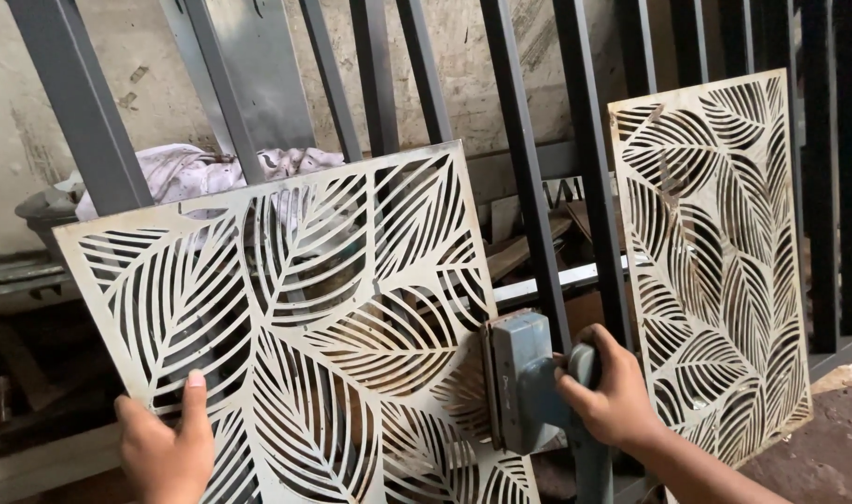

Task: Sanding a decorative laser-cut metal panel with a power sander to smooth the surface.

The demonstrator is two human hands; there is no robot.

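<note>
The dark grey steel railing of square upright bars (529, 177) stood against a stained plaster wall and served as a backrest for the work. Against it leaned the pale, rust-flecked metal panel cut through with a leaf pattern (305, 317), tilted so its face was open to the person; a second leaf-cut panel of the same kind (715, 261) stood propped upright further right, well apart from the first and untouched. A heap of pale crumpled cloth (193, 170) lay behind the railing at upper left. The grey-blue handheld power sander with a flat pad (519, 383) was pressed against the first panel's right edge, low down. The right hand (608, 387) was clamped around the sander's handle, fingers wrapped shut. The left hand (165, 448) gripped the panel's lower left edge, thumb laid on the face, apparently to steady the sheet against the tool's push. The panel thus lay between both hands.
</note>
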